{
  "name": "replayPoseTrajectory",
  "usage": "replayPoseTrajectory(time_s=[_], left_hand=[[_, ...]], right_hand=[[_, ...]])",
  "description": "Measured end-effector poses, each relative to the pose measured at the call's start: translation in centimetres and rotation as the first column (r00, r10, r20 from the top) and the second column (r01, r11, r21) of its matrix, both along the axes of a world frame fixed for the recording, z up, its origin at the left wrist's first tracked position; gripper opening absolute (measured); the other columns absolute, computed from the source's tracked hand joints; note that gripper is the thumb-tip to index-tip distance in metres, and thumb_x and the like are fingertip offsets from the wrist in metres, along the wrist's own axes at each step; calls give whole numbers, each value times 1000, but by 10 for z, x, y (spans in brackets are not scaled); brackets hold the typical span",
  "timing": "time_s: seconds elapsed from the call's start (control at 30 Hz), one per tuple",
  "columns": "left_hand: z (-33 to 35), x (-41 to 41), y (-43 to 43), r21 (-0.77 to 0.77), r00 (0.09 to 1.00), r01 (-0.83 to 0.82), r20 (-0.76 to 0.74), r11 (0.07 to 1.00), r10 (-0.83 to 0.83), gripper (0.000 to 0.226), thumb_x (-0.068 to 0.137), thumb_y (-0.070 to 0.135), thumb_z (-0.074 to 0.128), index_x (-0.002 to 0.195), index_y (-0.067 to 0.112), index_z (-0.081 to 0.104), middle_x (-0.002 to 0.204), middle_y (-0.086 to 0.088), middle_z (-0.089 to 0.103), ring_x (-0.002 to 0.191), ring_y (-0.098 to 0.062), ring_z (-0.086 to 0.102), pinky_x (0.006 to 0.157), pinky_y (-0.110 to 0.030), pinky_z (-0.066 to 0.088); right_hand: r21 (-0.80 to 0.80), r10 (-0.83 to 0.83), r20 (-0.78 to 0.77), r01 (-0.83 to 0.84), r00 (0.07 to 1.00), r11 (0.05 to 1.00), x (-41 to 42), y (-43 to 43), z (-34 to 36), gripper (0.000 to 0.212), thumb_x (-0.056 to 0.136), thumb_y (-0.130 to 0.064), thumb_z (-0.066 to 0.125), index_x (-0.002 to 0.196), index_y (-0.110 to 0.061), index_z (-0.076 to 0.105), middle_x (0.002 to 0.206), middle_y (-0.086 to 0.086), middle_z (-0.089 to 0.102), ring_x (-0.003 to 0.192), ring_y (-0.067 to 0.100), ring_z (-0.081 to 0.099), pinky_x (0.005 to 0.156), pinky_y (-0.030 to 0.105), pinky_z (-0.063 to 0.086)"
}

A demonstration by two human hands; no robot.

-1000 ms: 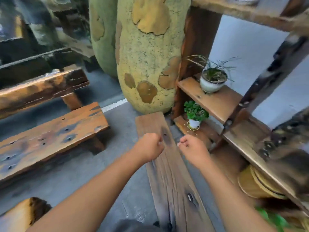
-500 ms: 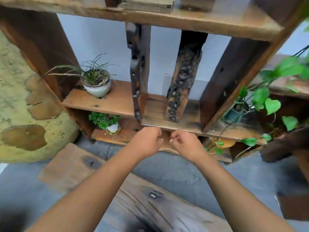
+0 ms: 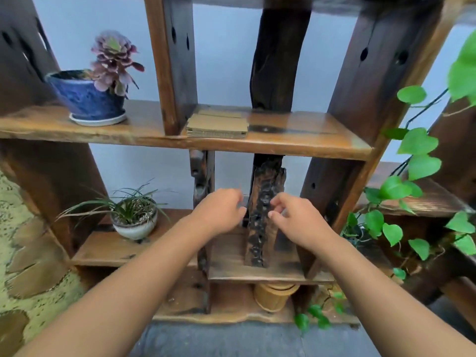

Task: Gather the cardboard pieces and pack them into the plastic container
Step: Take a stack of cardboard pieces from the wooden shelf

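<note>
Both hands (image 3: 253,215) have risen, half-curled and empty, below the cardboard stack (image 3: 217,125) on the shelf (image 3: 296,143); next, reach up for it.

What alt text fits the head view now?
Two bare hands, left hand and right hand, reach toward a wooden shelf unit, both empty; a stack of cardboard pieces lies on the shelf above, beside a blue potted succulent.

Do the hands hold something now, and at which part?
Nothing is held. The left hand and right hand are empty, loosely curled, below the shelf where the cardboard stack lies untouched.
</note>
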State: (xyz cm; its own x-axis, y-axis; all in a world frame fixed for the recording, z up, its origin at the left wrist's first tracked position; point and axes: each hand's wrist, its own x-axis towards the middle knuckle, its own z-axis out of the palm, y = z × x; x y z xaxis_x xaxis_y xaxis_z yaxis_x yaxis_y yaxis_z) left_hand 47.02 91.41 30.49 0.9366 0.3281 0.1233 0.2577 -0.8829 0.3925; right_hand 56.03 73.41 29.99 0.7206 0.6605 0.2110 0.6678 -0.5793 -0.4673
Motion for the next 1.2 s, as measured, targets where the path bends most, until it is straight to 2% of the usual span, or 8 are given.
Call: replayPoseTrajectory(time_s=[0.17,0.33,0.53,0.63,0.73,0.9,1.03,1.2], left_hand=[[54,17,25,89,997,-29,69,996,22,36,92,35,56,123,17,62,117,-6,68,106,-27,63,91,-42,54],[109,23,55,175,985,-91,160,980,63,26,89,34,57,107,20,68,98,-4,72,89,-24,65,80,-36,55],[144,40,89,167,976,-160,175,973,131,21,89,21,59,108,14,65,104,-6,67,90,-23,63,83,-38,56],[153,54,101,134,977,-165,156,977,143,26,91,18,56,116,11,62,111,-10,67,97,-26,63,88,-40,56],[161,71,110,85,984,-176,42,981,173,35,94,20,54,127,9,56,119,-11,62,104,-27,60,87,-35,51],[157,91,116,173,938,-193,-258,966,233,34,98,8,44,129,1,55,131,-15,58,110,-29,58,82,-32,43],[157,104,114,262,888,-184,-368,947,275,34,97,12,55,128,2,57,119,-12,61,89,-23,57,74,-29,46],[166,113,112,212,865,-231,-403,950,300,37,100,22,52,129,0,55,82,-5,52,71,-20,58,57,-24,49]], right_hand=[[30,29,60,-30,998,999,20,22,58,26,91,-33,59,114,-21,61,91,-7,67,81,11,58,69,28,41],[135,17,-12,-16,1000,991,38,63,106,18,89,-32,62,104,-22,61,87,-3,68,83,16,65,67,31,47],[166,-26,-178,56,984,985,67,119,135,13,86,-29,63,89,-17,63,91,10,70,83,24,63,74,40,52],[125,-57,-358,108,932,986,84,138,143,26,87,-25,62,105,-7,62,83,12,60,69,26,55,71,44,51],[45,-114,-427,147,897,988,96,150,149,32,90,-24,59,115,-5,56,77,10,55,60,22,53,62,36,53],[-99,-117,-382,85,917,991,103,163,155,33,89,-29,63,115,-10,52,88,12,63,75,24,65,65,37,61],[-87,-150,-349,127,925,988,107,170,154,32,90,-30,62,109,-8,49,94,16,67,84,30,74,77,46,62],[27,-187,-354,210,916,977,115,174,143,27,88,-28,62,101,-8,48,85,16,69,80,32,74,72,47,63]])
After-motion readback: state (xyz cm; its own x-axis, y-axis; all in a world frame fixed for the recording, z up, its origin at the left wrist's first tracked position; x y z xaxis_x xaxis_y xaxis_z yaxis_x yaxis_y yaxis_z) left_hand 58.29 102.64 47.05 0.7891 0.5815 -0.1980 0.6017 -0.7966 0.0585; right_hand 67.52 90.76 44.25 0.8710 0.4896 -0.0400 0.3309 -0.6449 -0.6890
